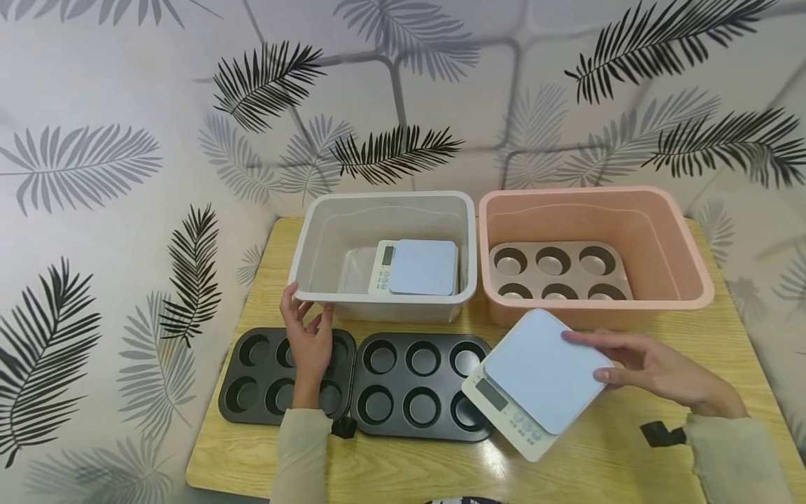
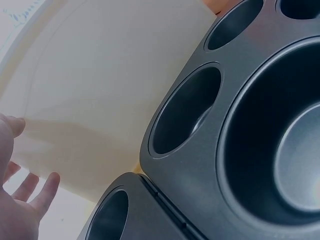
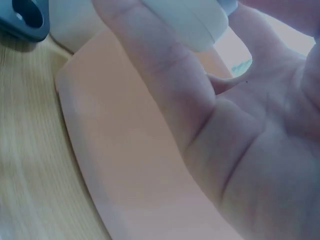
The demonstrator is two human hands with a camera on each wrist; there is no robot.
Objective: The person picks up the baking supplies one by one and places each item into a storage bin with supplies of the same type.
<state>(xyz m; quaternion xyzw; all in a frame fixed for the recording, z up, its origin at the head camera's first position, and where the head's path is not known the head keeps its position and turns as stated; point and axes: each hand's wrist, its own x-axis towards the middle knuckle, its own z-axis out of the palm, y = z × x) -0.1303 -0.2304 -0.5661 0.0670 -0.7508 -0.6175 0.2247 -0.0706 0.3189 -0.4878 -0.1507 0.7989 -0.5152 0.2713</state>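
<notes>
My right hand point(image 1: 655, 364) grips a white kitchen scale point(image 1: 544, 374) by its right edge, thumb and a finger on top. The scale is tilted, its display end toward the front left, in front of the pink bin point(image 1: 598, 316). Only the scale's pale edge point(image 3: 200, 25) shows in the right wrist view. My left hand point(image 1: 310, 346) is at the front left corner of the grey bin point(image 1: 403, 310), with fingers loosely spread and touching by the rim. Inside that bin lies another kitchen scale point(image 1: 423, 267). A bronze muffin tin point(image 1: 560, 266) lies in the pink bin.
Two dark muffin tins lie side by side at the front of the wooden table point(image 1: 403, 469): the left tin point(image 1: 267, 365), partly behind my left arm, and the middle tin point(image 1: 420, 381). A leaf-patterned wall covering point(image 1: 403, 84) rises behind the bins.
</notes>
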